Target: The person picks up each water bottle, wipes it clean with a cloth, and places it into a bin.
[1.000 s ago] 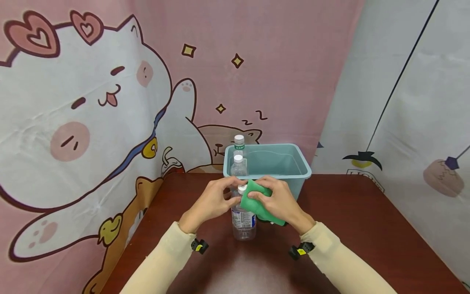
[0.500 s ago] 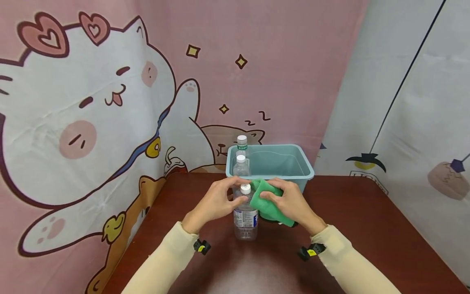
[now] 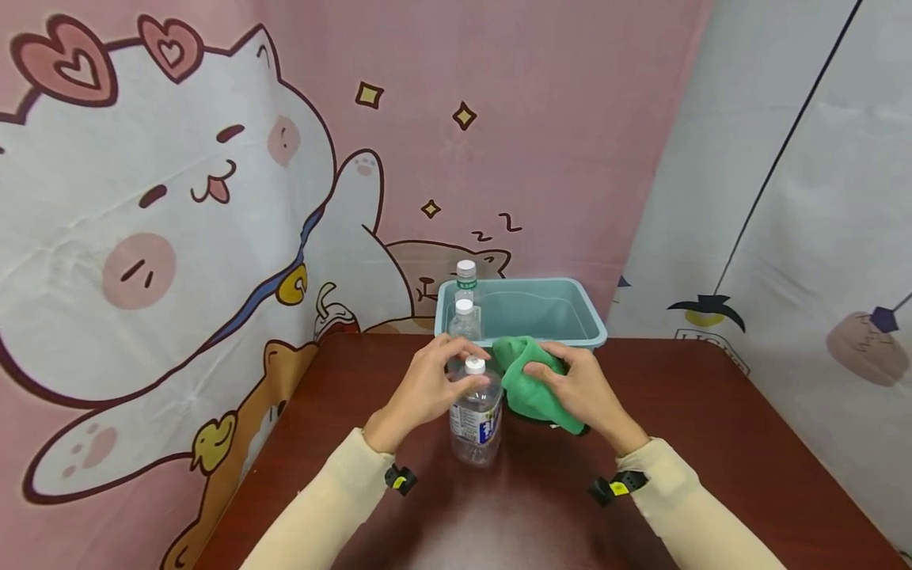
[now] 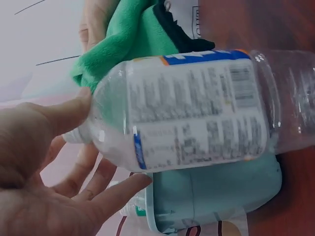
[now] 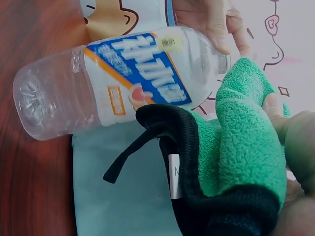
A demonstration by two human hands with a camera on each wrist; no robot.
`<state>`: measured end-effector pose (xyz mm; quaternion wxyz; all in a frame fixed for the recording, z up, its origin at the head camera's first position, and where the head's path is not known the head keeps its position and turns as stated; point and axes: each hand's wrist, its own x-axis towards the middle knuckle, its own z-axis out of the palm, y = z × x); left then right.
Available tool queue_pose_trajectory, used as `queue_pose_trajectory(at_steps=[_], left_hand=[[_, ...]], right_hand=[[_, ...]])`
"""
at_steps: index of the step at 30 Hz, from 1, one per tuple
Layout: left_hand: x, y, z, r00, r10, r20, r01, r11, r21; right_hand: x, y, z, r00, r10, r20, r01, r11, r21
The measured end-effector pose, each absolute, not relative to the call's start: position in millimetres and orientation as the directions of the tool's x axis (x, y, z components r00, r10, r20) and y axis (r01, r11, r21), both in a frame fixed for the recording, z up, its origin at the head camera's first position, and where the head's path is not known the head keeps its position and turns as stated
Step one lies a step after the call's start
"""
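Note:
A clear plastic bottle (image 3: 475, 443) with a white cap and a white, blue and orange label stands on the table in the head view. Thumb and fingers of my left hand (image 3: 431, 384) hold it round the neck, just below the cap. My right hand (image 3: 583, 386) grips a bunched green towel (image 3: 530, 388) to the bottle's right. Black edging, a loop and a small white tag show on the towel (image 5: 251, 132) in the right wrist view. The towel's folded end comes close to the bottle's neck there.
Behind the hands stands a light blue bin (image 3: 595, 339) on the dark red-brown table (image 3: 712, 459). Two clear capped bottles rise at its left side, a nearer bottle (image 3: 465, 320) and a farther bottle (image 3: 466, 277). A cartoon-printed curtain (image 3: 556, 158) hangs behind the table.
The bottle has turned in my left hand, so more of the blue label part faces the head camera. My right hand has drawn the towel rightward, off the cap.

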<state>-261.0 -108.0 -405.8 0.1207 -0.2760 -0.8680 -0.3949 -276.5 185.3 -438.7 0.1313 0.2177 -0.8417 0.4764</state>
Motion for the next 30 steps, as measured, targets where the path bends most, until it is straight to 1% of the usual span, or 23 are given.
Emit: queue_pose_trajectory(at_steps=[4, 8, 10, 15, 18, 21, 25, 30], left_hand=[[-263, -113, -401, -0.822, 0.405, 0.401, 0.568, 0.520, 0.638], [-263, -118, -398, -0.847, 0.411, 0.337, 0.517, 0.490, 0.702], [-262, -119, -397, -0.855, 0.411, 0.316, 0.500, 0.493, 0.713], [-261, -119, -398, -0.840, 0.415, 0.348, 0.535, 0.533, 0.656], [-262, -120, -399, -0.835, 0.417, 0.359, 0.545, 0.533, 0.647], [-262, -120, -400, -0.836, 0.423, 0.350, 0.542, 0.531, 0.651], [-262, -120, -401, -0.833, 0.433, 0.343, 0.543, 0.527, 0.654], [-262, -121, -399, -0.831, 0.431, 0.351, 0.548, 0.533, 0.645]], right_hand=[[-277, 188, -437, -0.871, -0.233, 0.433, -0.491, 0.453, -0.744], [-278, 186, -439, -0.868, -0.241, 0.434, -0.497, 0.434, -0.752], [-279, 182, -441, -0.865, -0.255, 0.432, -0.501, 0.415, -0.759], [-277, 168, -447, -0.847, -0.308, 0.433, -0.528, 0.393, -0.753], [-274, 161, -449, -0.823, -0.362, 0.437, -0.564, 0.438, -0.700], [-271, 158, -453, -0.787, -0.446, 0.427, -0.612, 0.479, -0.629], [-267, 161, -458, -0.733, -0.548, 0.404, -0.667, 0.464, -0.582], [-269, 164, -463, -0.700, -0.583, 0.412, -0.700, 0.447, -0.557]])
